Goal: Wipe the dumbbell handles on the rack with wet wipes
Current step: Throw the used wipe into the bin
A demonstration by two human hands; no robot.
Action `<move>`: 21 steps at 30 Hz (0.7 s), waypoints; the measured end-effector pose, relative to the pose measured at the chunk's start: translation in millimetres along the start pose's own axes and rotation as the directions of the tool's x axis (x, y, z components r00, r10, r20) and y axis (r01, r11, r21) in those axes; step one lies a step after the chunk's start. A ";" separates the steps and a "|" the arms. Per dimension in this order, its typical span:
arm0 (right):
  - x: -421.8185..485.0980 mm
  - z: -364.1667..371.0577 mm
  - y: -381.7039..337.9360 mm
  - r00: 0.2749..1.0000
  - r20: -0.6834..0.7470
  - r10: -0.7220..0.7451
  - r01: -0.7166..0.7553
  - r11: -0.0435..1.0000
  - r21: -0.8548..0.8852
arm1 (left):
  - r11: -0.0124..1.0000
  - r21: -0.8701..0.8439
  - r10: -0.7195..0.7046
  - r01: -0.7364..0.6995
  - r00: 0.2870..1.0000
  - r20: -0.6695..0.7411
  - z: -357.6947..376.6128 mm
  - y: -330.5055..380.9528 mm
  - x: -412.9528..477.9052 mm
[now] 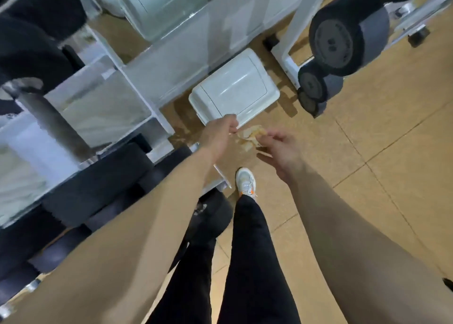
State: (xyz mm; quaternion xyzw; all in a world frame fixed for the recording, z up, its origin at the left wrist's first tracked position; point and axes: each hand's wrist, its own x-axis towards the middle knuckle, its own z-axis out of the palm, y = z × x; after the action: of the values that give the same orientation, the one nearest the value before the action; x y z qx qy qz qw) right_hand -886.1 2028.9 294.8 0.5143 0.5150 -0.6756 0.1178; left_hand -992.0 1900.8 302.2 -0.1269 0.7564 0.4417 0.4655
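Here we look down at the wet wipe, which hangs in the air between our two hands. It is a small crumpled piece, whitish with a yellow tint, and blurred, so we cannot tell whether it is dirty or only coloured by the light. Our left hand has its fingers curled and pinches the left end of the wipe. Our right hand has its fingers bent and pinches the right end. The wipe is over the tan floor, just at the near edge of a white bin.

The bin stands on the floor beside the foot of the dumbbell rack. Its flat lid is closed, so what is inside is hidden. A second white bin of the same shape shows at the top edge, also with its lid closed; we cannot tell if it is a real one or a reflection.

The rack, pale grey, fills the left side. On it lie black dumbbells, and one grey metal handle shows near the left edge between dark heads. At the right top corner a white stand carries round dumbbells with black faces and grey sides, the smaller ones lower. Below the hands we see our black trousers and one white shoe with orange marks, set on the floor near the front corner of the rack.
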 end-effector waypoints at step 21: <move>239.9 35.2 -22.3 0.982 -0.165 -0.097 0.021 0.912 -0.409 | 0.990 0.128 0.084 -0.066 0.987 -0.138 53.9 -27.8 216.5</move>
State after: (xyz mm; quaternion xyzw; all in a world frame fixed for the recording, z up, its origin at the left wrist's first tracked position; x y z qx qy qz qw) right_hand -1028.0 2098.9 109.8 0.5222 0.6677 -0.5078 0.1538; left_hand -1059.0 1974.6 100.7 -0.1007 0.8179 0.4012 0.4000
